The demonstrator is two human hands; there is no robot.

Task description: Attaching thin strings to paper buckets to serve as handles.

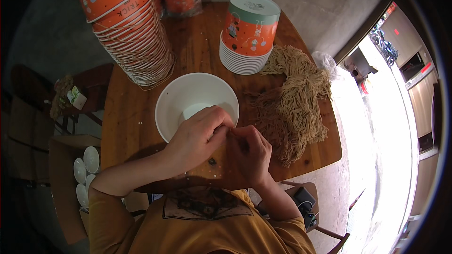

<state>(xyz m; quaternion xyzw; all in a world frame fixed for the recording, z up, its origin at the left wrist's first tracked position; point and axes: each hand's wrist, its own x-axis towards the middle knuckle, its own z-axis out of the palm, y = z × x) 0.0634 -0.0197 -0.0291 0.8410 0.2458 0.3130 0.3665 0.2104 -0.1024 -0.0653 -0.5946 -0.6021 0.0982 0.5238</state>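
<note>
I am seeing my left hand (197,134) and right hand (249,153) meeting fingertip to fingertip, pinching something too small to identify. They are hovering over the near rim of the bowl (188,91) on the counter (127,113), noodles (294,99) lying just right.
</note>
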